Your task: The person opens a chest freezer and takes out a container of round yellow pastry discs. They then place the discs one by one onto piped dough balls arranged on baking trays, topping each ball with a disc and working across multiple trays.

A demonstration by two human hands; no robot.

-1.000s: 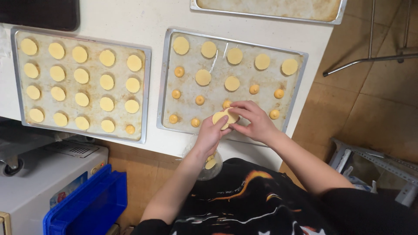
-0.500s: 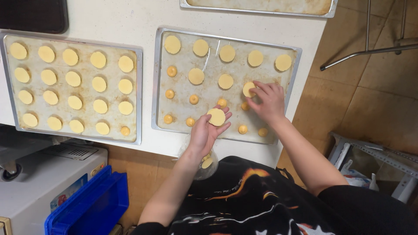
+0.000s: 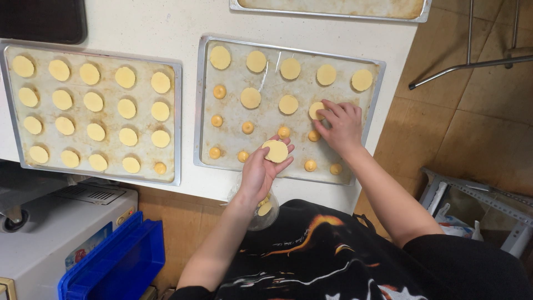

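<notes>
A pale yellow dough disc [image 3: 276, 151] lies flat on the upturned fingers of the left hand [image 3: 262, 166], fingers loosely curled under it and holding it just above the near edge of the right-hand baking tray [image 3: 201, 100]. Over on the right, the right hand [image 3: 342, 125] lies palm down on that tray, fingertips [image 3: 325, 111] spread and pressing a second disc [image 3: 316, 110] onto the lined surface beside the row of flat discs and the small round balls [image 3: 248, 128]. The left-hand tray [image 3: 176, 122] sits just beside it on the white table [image 3: 155, 28], filled with discs, and a blue crate [image 3: 119, 264] stands on the floor below.
</notes>
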